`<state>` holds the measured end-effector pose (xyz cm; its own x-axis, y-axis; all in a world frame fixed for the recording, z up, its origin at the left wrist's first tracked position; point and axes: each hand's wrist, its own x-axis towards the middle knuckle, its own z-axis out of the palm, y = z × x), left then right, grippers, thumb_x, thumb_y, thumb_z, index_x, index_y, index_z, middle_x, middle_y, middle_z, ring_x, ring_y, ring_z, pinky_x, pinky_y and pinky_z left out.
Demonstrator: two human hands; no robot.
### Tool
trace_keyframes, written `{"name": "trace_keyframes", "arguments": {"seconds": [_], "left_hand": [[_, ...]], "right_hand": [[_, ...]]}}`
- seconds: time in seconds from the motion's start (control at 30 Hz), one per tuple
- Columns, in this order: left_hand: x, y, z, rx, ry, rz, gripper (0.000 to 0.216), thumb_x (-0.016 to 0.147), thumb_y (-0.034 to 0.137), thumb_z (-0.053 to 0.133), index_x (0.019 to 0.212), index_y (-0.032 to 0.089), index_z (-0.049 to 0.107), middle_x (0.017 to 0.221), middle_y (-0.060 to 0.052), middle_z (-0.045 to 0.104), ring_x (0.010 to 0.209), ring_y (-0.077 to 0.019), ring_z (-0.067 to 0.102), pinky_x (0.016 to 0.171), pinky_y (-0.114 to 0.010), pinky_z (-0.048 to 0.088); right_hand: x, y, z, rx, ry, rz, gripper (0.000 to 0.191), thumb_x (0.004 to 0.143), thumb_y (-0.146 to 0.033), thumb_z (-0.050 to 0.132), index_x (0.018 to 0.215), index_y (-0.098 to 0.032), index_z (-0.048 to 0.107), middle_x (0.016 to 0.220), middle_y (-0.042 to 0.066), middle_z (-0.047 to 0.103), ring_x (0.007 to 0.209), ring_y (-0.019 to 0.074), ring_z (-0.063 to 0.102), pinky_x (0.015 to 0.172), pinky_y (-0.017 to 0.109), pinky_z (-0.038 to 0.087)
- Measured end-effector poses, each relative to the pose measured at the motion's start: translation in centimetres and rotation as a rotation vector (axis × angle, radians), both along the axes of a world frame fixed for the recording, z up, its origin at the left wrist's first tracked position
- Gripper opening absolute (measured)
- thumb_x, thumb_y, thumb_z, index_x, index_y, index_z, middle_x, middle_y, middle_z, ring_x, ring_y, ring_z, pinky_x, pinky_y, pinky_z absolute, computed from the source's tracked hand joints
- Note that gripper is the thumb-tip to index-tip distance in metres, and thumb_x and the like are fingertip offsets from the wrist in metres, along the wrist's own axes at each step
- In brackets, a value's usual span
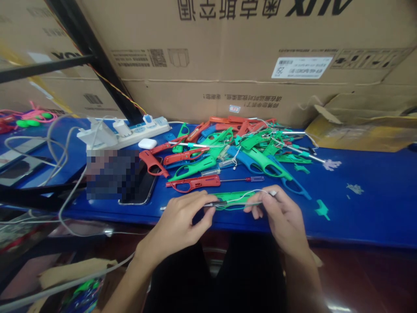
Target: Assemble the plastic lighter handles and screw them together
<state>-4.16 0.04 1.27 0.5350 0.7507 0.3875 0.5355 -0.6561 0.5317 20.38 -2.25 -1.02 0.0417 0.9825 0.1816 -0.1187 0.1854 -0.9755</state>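
My left hand (185,215) pinches the dark end of a thin lighter tube with a white wire (239,204) between thumb and fingertips. At the tube's other end, the fingers of my right hand (282,215) are closed on it, near a small pale tip. The white wire bows up between the two hands. Just behind and below the tube lies a green lighter shell half (239,196) on the blue table (368,213). Beyond it rests a red lighter shell (195,184), with a small screwdriver (254,178) beside its right end.
Red, green and blue lighter shells (228,141) are heaped behind my hands. To the left are a phone (138,191), a white earbud case (147,143) and a power strip (140,134) with cables. Green scraps (322,209) lie right. A large cardboard box (221,65) stands behind.
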Motion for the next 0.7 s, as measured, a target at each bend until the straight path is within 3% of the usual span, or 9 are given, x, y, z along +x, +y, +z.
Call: {"name": "trace_keyframes", "arguments": {"seconds": [0.2,0.4,0.7], "left_hand": [[0.08,-0.04,0.09,-0.004,0.009,-0.01,0.019,0.099,0.034,0.066,0.114,0.023,0.067,0.085,0.0,0.07,0.078,-0.0158,0.067,0.071,-0.028,0.05],[0.02,0.28,-0.24,0.036,0.0,0.019,0.018,0.1,0.037,0.065,0.11,0.022,0.07,0.099,-0.003,0.076,0.089,-0.0174,0.072,0.078,-0.029,0.053],[0.13,0.46,-0.42,0.125,0.009,0.009,0.013,0.1,0.032,0.066,0.105,0.022,0.071,0.096,-0.001,0.077,0.089,-0.0177,0.073,0.078,-0.028,0.055]], "right_hand": [[-0.05,0.02,-0.05,-0.006,-0.024,-0.006,0.018,0.103,-0.037,0.059,0.093,-0.021,0.062,0.082,0.003,0.074,0.065,0.014,0.061,0.063,0.029,0.046],[0.09,-0.05,0.03,-0.009,-0.068,-0.017,0.02,0.102,-0.038,0.059,0.092,-0.021,0.063,0.08,0.004,0.074,0.066,0.0149,0.062,0.063,0.029,0.048],[-0.04,-0.02,0.05,-0.009,-0.068,-0.022,0.017,0.102,-0.037,0.061,0.094,-0.022,0.062,0.08,0.003,0.075,0.064,0.0135,0.061,0.062,0.028,0.049]]}}
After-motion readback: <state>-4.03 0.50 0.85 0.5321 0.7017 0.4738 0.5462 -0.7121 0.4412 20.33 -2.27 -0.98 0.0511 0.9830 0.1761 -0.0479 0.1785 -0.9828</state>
